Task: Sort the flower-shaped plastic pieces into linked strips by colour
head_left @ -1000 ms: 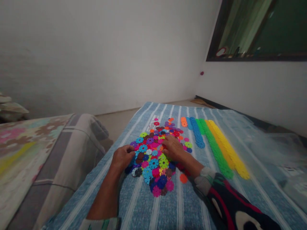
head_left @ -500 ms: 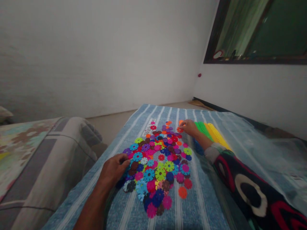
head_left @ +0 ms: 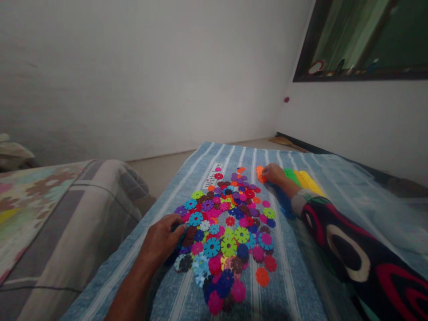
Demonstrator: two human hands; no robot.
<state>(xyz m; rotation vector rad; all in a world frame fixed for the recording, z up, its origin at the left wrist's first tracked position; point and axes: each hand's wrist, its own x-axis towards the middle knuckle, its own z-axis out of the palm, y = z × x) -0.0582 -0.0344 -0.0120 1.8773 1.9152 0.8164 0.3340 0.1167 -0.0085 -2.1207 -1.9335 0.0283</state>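
A pile of flat plastic flower-shaped discs (head_left: pixel 227 232) in several colours lies on a blue striped cloth (head_left: pixel 187 290). My left hand (head_left: pixel 163 240) rests at the pile's left edge, fingers curled against the discs. My right hand (head_left: pixel 273 174) is stretched to the far side, fingers closed at a short orange row of discs (head_left: pixel 260 173). Beside it run sorted rows: blue (head_left: pixel 286 205), green (head_left: pixel 290 174) and yellow (head_left: pixel 309 182), partly hidden by my patterned sleeve (head_left: pixel 351 249).
A folded patterned blanket (head_left: pixel 56 214) lies to the left of the cloth. White walls meet at the far right corner, with a dark-framed window (head_left: pixel 364 40) above. Clear plastic sheeting (head_left: pixel 384 214) covers the cloth's right side.
My right hand left the middle of the pile and reached out to the orange row at the far side. My left hand stayed at the pile's left edge.
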